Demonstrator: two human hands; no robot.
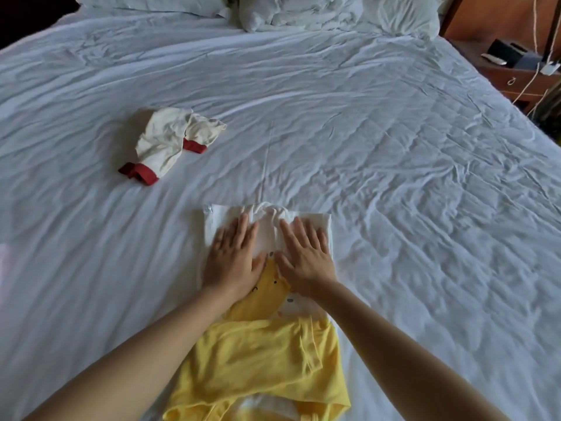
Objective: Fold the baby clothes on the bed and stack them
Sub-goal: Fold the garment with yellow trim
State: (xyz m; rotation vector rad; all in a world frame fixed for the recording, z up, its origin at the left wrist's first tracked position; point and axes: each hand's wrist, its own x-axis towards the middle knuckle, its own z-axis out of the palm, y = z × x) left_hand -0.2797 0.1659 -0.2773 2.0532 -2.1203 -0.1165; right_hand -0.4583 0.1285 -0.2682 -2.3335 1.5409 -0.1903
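Note:
A white and yellow baby garment [261,344] lies spread lengthwise on the bed in front of me, its white part far, its yellow sleeves folded in near me. My left hand [232,256] and my right hand [305,253] lie flat side by side, fingers straight, pressing on the white upper part. A crumpled cream garment with red cuffs [170,141] lies apart on the sheet to the far left.
The bed's white sheet [394,177] is wrinkled all over. White pillows [288,10] are heaped at the head. A wooden nightstand [516,71] with small items and cables stands past the bed's far right edge.

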